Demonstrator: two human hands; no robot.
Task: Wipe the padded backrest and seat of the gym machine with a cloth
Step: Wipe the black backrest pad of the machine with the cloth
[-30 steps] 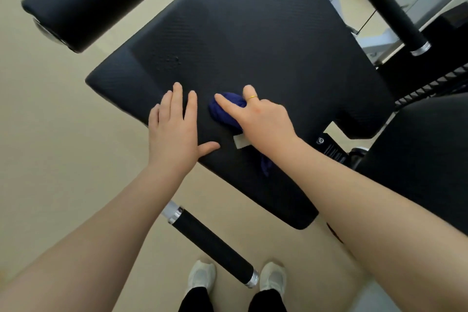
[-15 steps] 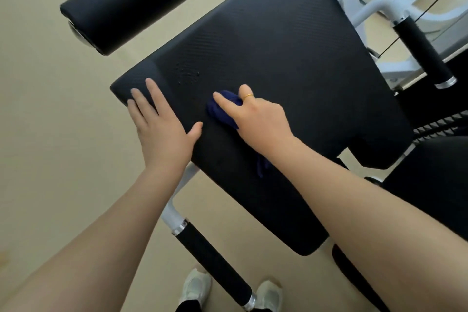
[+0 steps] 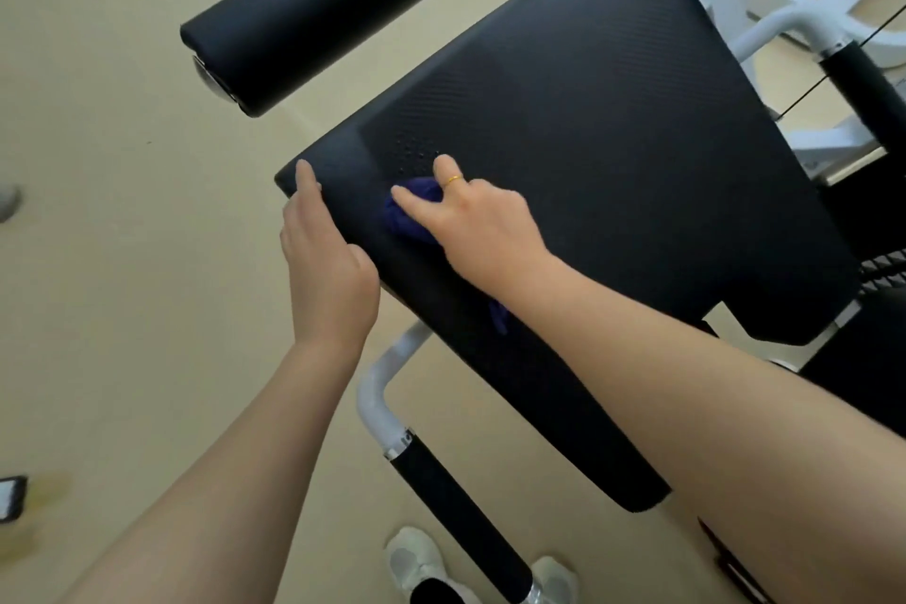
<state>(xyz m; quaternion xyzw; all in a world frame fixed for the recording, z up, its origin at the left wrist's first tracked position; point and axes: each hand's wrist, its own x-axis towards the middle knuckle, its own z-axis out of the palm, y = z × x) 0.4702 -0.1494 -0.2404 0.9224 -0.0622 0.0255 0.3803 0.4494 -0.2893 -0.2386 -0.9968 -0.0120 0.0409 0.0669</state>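
Wiping is under way in the head view: the bunched dark blue cloth (image 3: 409, 211) is pressed onto the black textured padded seat (image 3: 613, 152) by the right hand (image 3: 470, 226), fingers spread over it and a gold ring showing on one. Compared with a second ago, the cloth has been carried toward the pad's near-left corner, and the left hand (image 3: 328, 270) has been slid off the flat top to the pad's left edge, where it is laid open, fingers straight along the rim. By this shift the left corner is judged to be the patch now being covered, with the wide far part of the pad and the backrest probably yet to be done.

Just past the cloth the pad's edge drops to the beige floor (image 3: 108, 260), so little room is left for a leftward stroke. Open pad is offered up and to the right. A black cylindrical foam roller (image 3: 323, 10) stands apart beyond the corner, and a black-gripped white handle bar (image 3: 456, 505) lies below the pad's near edge.
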